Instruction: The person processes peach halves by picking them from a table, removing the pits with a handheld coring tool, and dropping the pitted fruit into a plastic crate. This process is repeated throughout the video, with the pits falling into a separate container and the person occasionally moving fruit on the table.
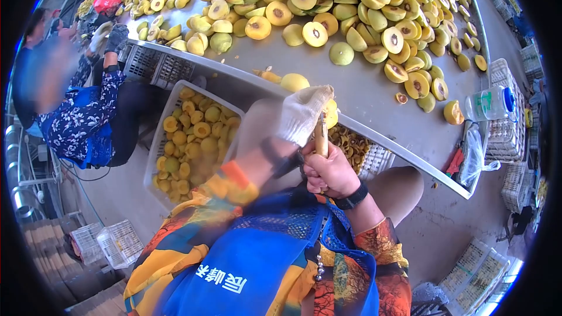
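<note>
My left hand (303, 116), in a white knit glove, is closed around a yellow peach piece (331, 114) at the table's near edge; the glove covers most of it. Bare and wearing a dark watch, my right hand (333, 171) grips a wooden-handled tool (321, 136), its upper end against the fruit. The tool's working tip is hidden. Just beyond the glove, a smooth yellow peach half (294, 82) rests on the metal table (374, 105). Heaped across the table are many halved peaches (315, 34), several with brown pits or pit hollows showing.
Below the table edge, a white crate (153, 161) holds peach halves, and a basket (377, 161) holds brown scraps. A plastic jug (486, 105) and red-handled tool (454, 161) are at the right. A co-worker's gloved hand (117, 38) is at the left. Stacked crates (474, 272) stand behind.
</note>
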Motion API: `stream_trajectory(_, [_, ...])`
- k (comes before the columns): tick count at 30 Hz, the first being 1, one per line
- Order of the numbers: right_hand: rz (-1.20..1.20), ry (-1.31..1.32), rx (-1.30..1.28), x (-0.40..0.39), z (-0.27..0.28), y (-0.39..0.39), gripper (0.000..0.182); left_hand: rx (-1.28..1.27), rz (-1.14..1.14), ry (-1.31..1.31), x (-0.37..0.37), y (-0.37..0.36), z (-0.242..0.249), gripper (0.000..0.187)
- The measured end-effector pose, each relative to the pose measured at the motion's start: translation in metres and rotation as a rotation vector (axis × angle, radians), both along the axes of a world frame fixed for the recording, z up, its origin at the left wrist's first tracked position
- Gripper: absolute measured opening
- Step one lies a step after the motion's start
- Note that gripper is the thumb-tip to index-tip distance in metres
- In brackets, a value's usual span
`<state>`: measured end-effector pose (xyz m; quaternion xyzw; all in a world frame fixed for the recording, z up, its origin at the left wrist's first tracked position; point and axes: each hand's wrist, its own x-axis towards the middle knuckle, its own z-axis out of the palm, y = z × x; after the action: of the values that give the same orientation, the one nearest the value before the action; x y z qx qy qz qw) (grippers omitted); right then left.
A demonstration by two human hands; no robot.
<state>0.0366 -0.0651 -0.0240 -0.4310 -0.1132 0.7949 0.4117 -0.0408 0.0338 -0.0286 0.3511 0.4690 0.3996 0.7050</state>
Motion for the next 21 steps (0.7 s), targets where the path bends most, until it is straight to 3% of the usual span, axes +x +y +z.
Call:
stream_trajectory(3, [-0.003,0.306,-0.013,0.006,-0.008,0.0,0.015,-0.017,-0.062,0.109,-0.003,0.005,-0.001,0.028])
stream_trajectory(5, [0.033,0.511,0.043,0.012,-0.019,0.001,0.015,-0.179,-0.053,-0.036,-0.003,0.004,0.009,0.03])
stream_trajectory(9, [0.047,0.676,0.458,0.011,-0.039,-0.015,0.018,-0.356,0.061,-0.266,-0.006,0.016,0.0,0.035])
stream_trajectory(10, [-0.019,0.697,0.517,0.014,-0.041,-0.018,0.019,-0.289,0.039,-0.219,-0.013,0.016,0.003,0.036])
stream_trajectory(12, [-0.066,0.529,0.502,0.033,-0.044,-0.024,0.02,-0.152,-0.011,-0.12,-0.032,0.016,0.024,0.039])
stream_trajectory(14, [0.173,-0.355,0.284,0.043,-0.036,-0.023,0.017,-0.046,0.027,-0.069,-0.055,0.021,0.025,0.042])
stream_trajectory(16, [0.282,-1.04,0.474,0.041,-0.051,-0.03,0.014,0.13,0.143,0.131,-0.097,0.031,0.011,0.037])
stream_trajectory(18, [0.375,-1.621,0.713,0.049,-0.085,-0.047,0.018,0.348,0.102,0.583,-0.137,0.04,0.011,0.039])
stream_trajectory(19, [0.418,-1.912,0.829,0.051,-0.094,-0.05,0.021,0.475,-0.057,1.163,-0.156,0.044,0.013,0.037])
stream_trajectory(20, [0.415,-1.564,0.568,0.049,-0.092,-0.045,0.023,0.675,-0.068,1.569,-0.172,0.048,0.004,0.034])
stream_trajectory(21, [0.403,-1.206,0.319,0.045,-0.089,-0.033,0.025,0.8,-0.003,1.522,-0.171,0.049,0.004,0.034])
